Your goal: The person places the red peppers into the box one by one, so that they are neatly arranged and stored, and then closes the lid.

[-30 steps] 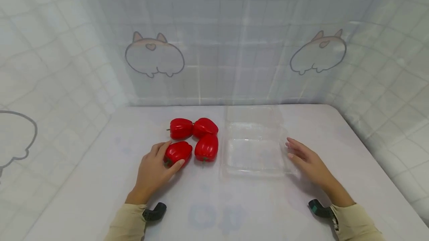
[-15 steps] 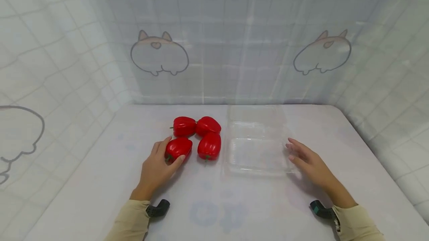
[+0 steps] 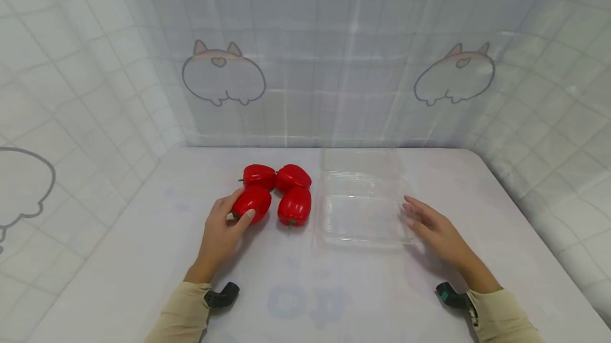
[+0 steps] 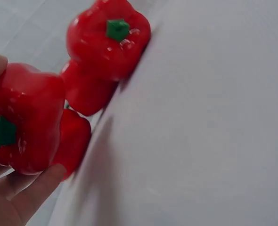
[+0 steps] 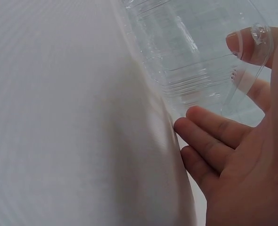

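My left hand [image 3: 221, 232] grips a red bell pepper [image 3: 254, 204] with a green stem, thumb on the near side and fingers around the far side. In the left wrist view, that pepper [image 4: 33, 113] hangs a little above the table. Three more red bell peppers lie close together, the nearest one [image 3: 294, 208] to its right. A clear plastic container [image 3: 365, 238] stands right of the peppers with its lid flap folded back. Beside its right edge is my right hand [image 3: 436, 231], fingers loosely extended; in the right wrist view, thumb and forefinger lie against the clear rim [image 5: 270, 44].
The white table [image 3: 296, 290] bears faint printed patterns. A pale grid-patterned curtain [image 3: 310, 67] with cartoon animal drawings encloses its back and sides. The container's clear flap [image 3: 358, 161] reaches nearly to the table's back edge.
My left hand has lifted its bell pepper slightly and moved it away from me, so it now overlaps the rear left pepper in the head view. The right hand has hardly moved.
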{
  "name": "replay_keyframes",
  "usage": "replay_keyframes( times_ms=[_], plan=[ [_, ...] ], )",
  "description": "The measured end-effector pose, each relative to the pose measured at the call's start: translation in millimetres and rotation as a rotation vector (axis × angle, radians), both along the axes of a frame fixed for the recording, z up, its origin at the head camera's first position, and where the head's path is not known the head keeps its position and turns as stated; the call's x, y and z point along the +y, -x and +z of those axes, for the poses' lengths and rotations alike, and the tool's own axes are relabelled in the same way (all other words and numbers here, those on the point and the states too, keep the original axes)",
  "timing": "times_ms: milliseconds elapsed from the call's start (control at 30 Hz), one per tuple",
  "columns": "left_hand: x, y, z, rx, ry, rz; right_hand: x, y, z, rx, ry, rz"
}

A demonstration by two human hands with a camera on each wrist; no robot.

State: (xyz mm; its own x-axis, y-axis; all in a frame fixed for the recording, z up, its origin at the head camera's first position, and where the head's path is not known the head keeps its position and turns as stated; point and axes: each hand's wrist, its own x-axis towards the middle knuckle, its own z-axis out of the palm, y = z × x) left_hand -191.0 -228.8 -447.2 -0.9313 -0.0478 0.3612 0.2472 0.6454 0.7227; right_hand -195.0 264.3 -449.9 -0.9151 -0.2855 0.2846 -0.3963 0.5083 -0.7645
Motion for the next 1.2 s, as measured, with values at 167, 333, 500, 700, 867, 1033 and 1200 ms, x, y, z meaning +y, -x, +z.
replay_keyframes(
  times_ms=[167,333,500,700,867,1033,1200],
  plan=[
    [2.3,4.0,10.9,-0.016,-0.092,-0.009,-1.1,-1.7,-0.1,0.023,0.046,-0.001],
    [10.8,11.6,20.5,-0.064,-0.326,-0.099,3.2,-2.2,-4.0,0.028,0.049,-0.024],
    [21.7,23.1,29.8,-0.097,-0.415,-0.162,1.3,1.1,-6.2,-0.001,0.053,-0.035],
    [36.6,31.0,35.5,-0.117,-0.355,-0.183,-4.7,3.0,-4.5,-0.03,0.047,-0.035],
    [48.7,34.8,40.5,-0.109,-0.265,-0.175,-3.9,4.1,-3.3,-0.036,0.027,-0.013],
    [53.9,38.4,45.5,-0.103,-0.231,-0.165,-1.2,5.3,-2.6,-0.048,0.023,0.028],
    [58.4,44.3,50.5,-0.125,-0.211,-0.2,-0.6,4.9,-1.2,-0.051,0.022,0.036]
  ],
)
